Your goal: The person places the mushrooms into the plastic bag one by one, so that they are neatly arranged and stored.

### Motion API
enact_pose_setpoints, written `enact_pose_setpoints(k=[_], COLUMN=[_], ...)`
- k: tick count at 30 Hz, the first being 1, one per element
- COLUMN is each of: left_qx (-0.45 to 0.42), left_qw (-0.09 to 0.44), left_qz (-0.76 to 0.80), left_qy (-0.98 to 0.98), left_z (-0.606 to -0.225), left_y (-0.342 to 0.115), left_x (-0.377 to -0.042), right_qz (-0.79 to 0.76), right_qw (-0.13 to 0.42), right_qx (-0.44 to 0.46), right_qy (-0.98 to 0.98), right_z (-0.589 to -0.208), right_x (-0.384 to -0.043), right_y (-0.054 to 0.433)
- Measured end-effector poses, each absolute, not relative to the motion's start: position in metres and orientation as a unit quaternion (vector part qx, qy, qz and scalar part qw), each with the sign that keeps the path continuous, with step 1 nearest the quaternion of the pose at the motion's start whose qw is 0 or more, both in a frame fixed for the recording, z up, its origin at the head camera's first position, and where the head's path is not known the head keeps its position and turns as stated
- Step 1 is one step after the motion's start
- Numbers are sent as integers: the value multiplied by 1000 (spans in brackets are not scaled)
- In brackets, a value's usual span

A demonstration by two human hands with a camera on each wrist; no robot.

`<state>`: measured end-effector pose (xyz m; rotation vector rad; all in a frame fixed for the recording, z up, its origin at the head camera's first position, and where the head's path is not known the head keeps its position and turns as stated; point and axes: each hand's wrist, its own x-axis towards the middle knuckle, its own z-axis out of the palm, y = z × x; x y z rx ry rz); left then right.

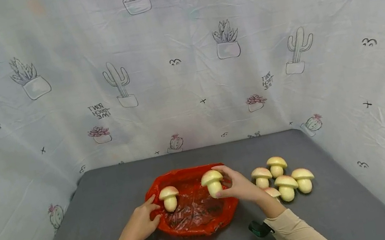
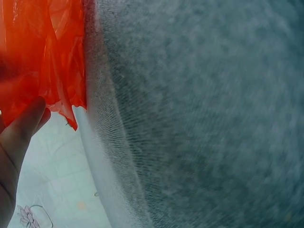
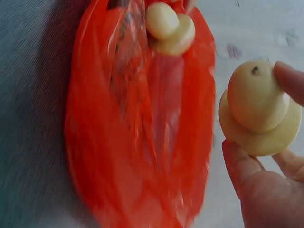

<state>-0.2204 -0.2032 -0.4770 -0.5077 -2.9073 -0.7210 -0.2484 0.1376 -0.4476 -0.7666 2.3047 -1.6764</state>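
An opened-out red plastic bag (image 1: 186,233) lies on the grey table, its rim spread wide. My left hand (image 1: 142,223) holds the bag's left rim; in the left wrist view the thumb (image 2: 26,121) lies against the red plastic. One pale yellow toy mushroom (image 1: 170,203) with a pinkish cap top stands inside the bag, near the left hand's fingers. Over the right part of the bag, my right hand (image 1: 241,186) grips another toy mushroom (image 1: 211,178) between thumb and fingers. In the right wrist view this mushroom (image 3: 259,102) shows its stem end with a small dark spot.
Several more toy mushrooms (image 1: 286,189) stand grouped on the grey table (image 1: 112,188) right of the bag, close beside the right forearm. A pale curtain (image 1: 185,78) printed with potted cacti hangs behind the table and at both sides.
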Motion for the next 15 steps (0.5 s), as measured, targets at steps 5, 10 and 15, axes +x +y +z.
enact_pose_setpoints(k=[5, 10, 15], left_qx=[-176, -175, -174], left_qw=[62, 64, 65], left_qz=[-229, -223, -224], left_qy=[-956, -957, -957], left_z=[-476, -475, -475], left_y=[-203, -203, -202], left_x=[-220, -219, -219], right_qz=[-549, -537, -504], right_qw=[107, 115, 121], right_qx=[-244, -237, -209], right_qy=[792, 802, 829], right_z=[-446, -444, -452], right_x=[-260, -270, -283], right_y=[111, 87, 69])
